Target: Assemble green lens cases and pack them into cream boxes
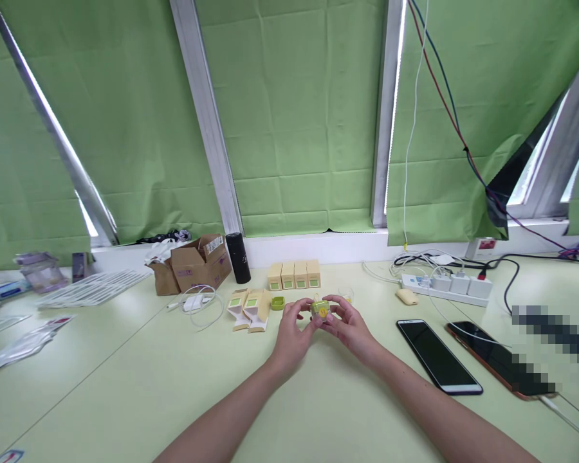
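A small clear-green case [321, 310] with a round yellow sticker is held up a little above the table. My left hand [292, 331] grips its left side with closed fingers, and my right hand [351, 325] pinches its right side. What the case contains is too small to make out. Just left of my left hand sits a small olive-green open holder [278, 303]. Two opened cream cartons [257, 307] lie beyond it, flaps towards me. Behind my right hand, partly hidden, is a clear plastic piece [346, 294].
A row of several cream cartons [294, 274] stands at the back. Left of it are a black cylinder [238, 258], a cardboard box [200, 263] and a white charger with cable [195, 302]. Two phones [439, 357] and a power strip [446, 288] with cables lie right.
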Demonstrator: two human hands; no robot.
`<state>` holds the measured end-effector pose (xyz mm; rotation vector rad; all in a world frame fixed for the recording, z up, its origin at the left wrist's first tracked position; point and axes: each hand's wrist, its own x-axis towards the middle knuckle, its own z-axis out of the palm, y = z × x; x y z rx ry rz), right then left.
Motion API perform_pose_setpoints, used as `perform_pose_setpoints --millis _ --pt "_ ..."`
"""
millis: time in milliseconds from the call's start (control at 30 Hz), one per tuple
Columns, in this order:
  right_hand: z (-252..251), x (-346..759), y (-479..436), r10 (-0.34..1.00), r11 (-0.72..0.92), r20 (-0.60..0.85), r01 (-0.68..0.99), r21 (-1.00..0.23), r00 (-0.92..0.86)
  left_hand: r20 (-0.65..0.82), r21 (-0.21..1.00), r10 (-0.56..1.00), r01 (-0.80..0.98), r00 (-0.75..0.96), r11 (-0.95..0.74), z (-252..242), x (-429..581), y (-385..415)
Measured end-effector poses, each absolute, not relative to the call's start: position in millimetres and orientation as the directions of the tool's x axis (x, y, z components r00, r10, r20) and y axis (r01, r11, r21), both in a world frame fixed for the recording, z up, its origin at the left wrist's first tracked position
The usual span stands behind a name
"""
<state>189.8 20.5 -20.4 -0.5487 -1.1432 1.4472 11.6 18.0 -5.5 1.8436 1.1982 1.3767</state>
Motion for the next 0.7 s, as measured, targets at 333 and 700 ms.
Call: perform_pose_setpoints --millis 333,700 --pt "-20.7 184.7 17.4 0.94 -0.037 0.204 -0.676 -0.736 -0.275 0.548 0.776 0.833 0.328 0.069 -0.538 -4.7 12.3 13.1" --pt "-34.7 186.7 26.8 0.94 -0.124 0.155 -0.729 -0.673 -0.303 0.582 0.748 0.805 0.311 0.117 -0.587 -8.1 11.9 12.5"
